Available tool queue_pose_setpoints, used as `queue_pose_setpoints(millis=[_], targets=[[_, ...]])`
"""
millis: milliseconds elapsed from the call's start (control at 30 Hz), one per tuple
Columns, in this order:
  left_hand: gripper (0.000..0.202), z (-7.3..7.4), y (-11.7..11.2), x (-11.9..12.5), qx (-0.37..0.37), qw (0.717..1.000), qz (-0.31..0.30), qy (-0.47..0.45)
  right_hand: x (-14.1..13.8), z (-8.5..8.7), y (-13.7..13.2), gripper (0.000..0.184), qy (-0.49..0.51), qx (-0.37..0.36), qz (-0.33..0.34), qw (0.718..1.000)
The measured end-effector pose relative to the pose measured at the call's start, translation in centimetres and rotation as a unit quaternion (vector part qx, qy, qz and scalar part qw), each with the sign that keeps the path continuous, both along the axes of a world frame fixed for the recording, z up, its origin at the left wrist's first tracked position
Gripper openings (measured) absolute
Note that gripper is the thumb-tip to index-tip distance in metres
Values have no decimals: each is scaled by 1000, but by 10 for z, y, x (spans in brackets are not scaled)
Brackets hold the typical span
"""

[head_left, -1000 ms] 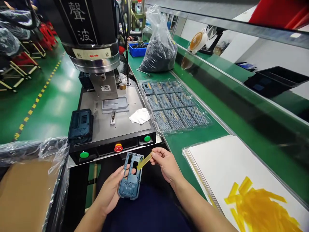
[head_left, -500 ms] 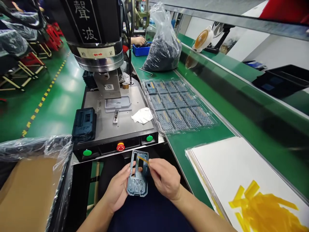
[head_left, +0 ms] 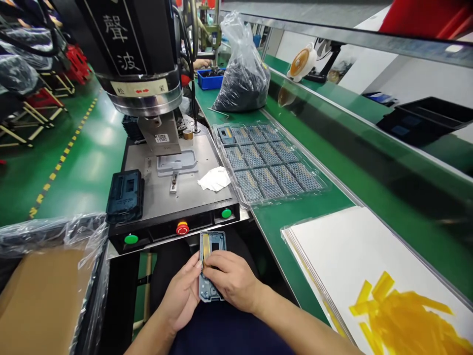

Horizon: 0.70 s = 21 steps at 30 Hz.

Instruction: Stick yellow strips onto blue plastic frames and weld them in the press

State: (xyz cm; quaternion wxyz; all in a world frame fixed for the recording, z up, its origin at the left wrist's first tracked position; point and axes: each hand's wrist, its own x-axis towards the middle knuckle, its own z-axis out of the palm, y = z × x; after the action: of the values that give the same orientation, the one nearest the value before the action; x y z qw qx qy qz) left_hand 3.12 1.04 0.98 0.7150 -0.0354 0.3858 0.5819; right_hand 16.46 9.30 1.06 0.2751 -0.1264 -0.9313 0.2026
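My left hand grips a dark blue-grey plastic housing by its left edge, above my lap. Its inner side, with a window and moulded details, faces up. A thin amber strip lies lengthwise along the left slot of the housing. Pinched fingers of my right hand are at the strip's lower end, over the middle of the housing, and hide part of both. More amber strips lie in a loose pile on white sheets to the right.
An ultrasonic press stands ahead, with a grey fixture on its base. Stacked housings sit at the base's left. A clear tray holds several covered parts. Beyond are a bag of dark parts and a blue bin. A plastic-lined box stands left.
My right hand has moved left and down over the housing. The amber strip, held slantwise at the housing's top before, now lies along its left slot. The view has shifted slightly.
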Motion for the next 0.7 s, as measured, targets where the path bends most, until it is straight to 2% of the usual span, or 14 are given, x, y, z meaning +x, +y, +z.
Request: queue_pose_setpoints(millis=[167,267,400,500,533,700], targets=[[41,-4,-2,0,11,1000,-6,2,2,4,2,14,-23,-40,15,999],[39,-3,-1,0,33,999,-1,4,7,8,2,22,-4,-62,1,998],[40,-2,2,0,71,997,5,36,15,15,1,44,12,-89,-107,990],[43,-4,3,0,85,995,12,51,18,19,0,75,-55,-114,-145,981],[47,-5,3,0,86,995,20,55,18,20,-1,80,-81,-120,-147,978],[60,-5,4,1,96,991,48,80,13,26,11,72,-137,-114,-122,976]])
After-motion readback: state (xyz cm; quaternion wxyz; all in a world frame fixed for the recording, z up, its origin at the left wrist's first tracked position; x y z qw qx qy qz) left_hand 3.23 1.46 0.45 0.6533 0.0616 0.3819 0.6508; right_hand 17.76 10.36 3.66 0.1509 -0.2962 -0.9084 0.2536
